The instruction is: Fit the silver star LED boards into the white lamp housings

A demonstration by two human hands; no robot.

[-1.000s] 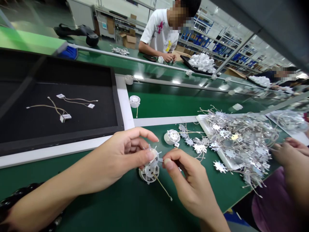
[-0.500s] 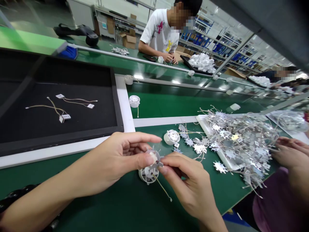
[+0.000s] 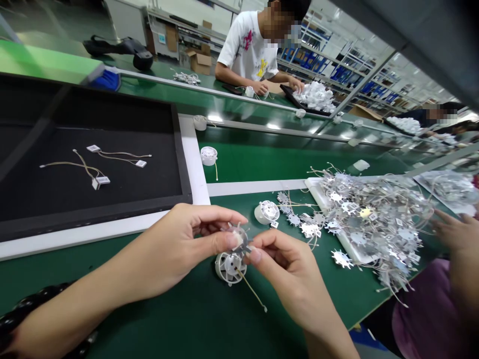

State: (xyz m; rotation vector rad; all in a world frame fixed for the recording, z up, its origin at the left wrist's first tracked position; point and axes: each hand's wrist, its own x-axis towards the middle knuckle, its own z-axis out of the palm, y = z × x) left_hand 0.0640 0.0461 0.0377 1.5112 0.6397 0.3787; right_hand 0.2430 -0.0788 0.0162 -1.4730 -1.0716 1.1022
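My left hand (image 3: 194,244) pinches a silver toothed metal plate (image 3: 244,240) between thumb and fingers. At the plate's right edge, the thumb and index finger of my right hand (image 3: 290,269) close on it. Just below the plate, a round white plastic housing (image 3: 226,275) with spokes rests on the green table, and a thin yellowish wire (image 3: 252,291) runs from its middle toward the lower right. Another white housing (image 3: 267,212) stands behind my right hand. My fingers hide part of the plate.
A heap of toothed metal plates (image 3: 377,219) with wires fills the right side, beside a co-worker's hand (image 3: 458,232). At left, a black tray (image 3: 149,109) holds several wired parts. More housings (image 3: 208,155) stand on the strip beyond. Across the bench works another person (image 3: 245,47).
My hands stay nearly in place on the plate, the right fingers shifting slightly. The co-worker's hand at right has lifted a little, and the person opposite has reached into the white pile.
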